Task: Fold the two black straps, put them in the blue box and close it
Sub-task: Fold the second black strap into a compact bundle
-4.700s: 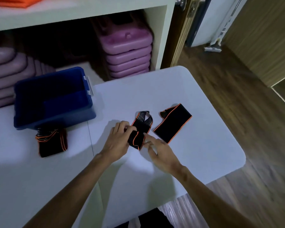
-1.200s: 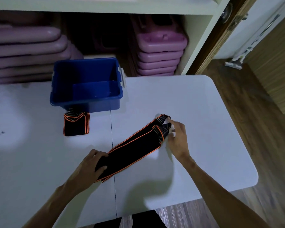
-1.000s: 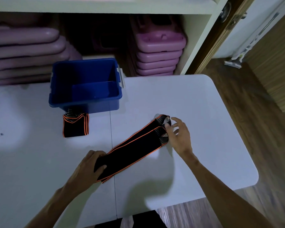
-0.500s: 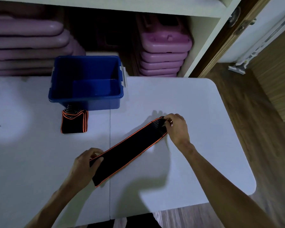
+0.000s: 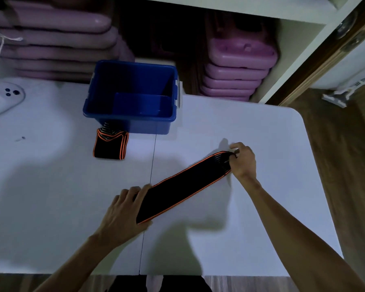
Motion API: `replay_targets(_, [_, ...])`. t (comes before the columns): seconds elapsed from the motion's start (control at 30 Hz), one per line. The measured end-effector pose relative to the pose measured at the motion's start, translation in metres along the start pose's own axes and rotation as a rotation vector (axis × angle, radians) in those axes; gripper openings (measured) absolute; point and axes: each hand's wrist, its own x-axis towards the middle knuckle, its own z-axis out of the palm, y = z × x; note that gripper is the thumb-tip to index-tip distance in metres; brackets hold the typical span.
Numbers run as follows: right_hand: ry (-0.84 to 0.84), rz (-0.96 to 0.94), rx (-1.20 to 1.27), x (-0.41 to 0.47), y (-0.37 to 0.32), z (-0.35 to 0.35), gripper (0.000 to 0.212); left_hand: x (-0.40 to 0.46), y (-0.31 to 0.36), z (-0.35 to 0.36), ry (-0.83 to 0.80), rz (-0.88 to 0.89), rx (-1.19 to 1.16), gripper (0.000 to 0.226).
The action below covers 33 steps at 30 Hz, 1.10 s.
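A long black strap with orange edging (image 5: 183, 184) lies stretched diagonally on the white table (image 5: 251, 127). My left hand (image 5: 124, 209) presses on its near left end. My right hand (image 5: 243, 160) pinches its far right end, where the fabric is striped. A second black strap (image 5: 111, 145), folded into a small square, lies just in front of the open blue box (image 5: 133, 121). The box stands at the back of the table with no lid on it and looks empty.
Stacks of purple plastic cases (image 5: 238, 68) fill the shelf behind the table. A white device (image 5: 4, 98) lies at the far left. The table's right edge drops to a wooden floor (image 5: 343, 165), with a door frame beyond.
The strap went from a doubled, bunched shape to one flat straight band. My hands moved apart to its two ends, and my view tilted down.
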Motion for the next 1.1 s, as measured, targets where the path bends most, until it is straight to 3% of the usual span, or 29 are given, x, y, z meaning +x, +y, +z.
replay_targets(0.4, [0.015,-0.02,-0.019,0.038,-0.02,0.001,0.034,0.002,0.021,0.002,0.007,-0.069,-0.129,0.067])
replay_targets(0.47, [-0.031,-0.003,0.024,0.042,-0.024,-0.002,0.042,0.004,0.035,0.004,-0.021,-0.089,-0.161,0.069])
replay_targets(0.57, [-0.142,-0.002,0.105,0.029,-0.026,-0.007,0.07,-0.002,0.038,0.007,-0.093,-0.112,-0.238,0.094])
replay_targets(0.63, [-0.094,-0.049,0.144,0.001,-0.024,-0.007,0.069,-0.011,0.023,0.008,-0.135,-0.033,-0.261,0.105])
replay_targets(0.73, [-0.007,-0.175,0.187,-0.064,-0.018,0.007,0.055,-0.018,-0.007,0.003,-0.133,0.163,-0.216,0.096])
replay_targets(0.87, [-0.075,-0.34,0.115,-0.153,-0.011,0.044,0.045,0.005,-0.033,-0.013,-0.038,0.409,0.03,0.086])
replay_targets(1.0, [-0.198,-0.394,0.08,-0.206,-0.015,0.076,0.054,0.033,-0.039,-0.016,-0.155,0.684,0.115,0.054])
replay_targets(1.1, [-0.137,-0.413,0.055,-0.228,-0.022,0.091,0.058,0.035,-0.033,-0.012,-0.164,0.742,0.073,0.042])
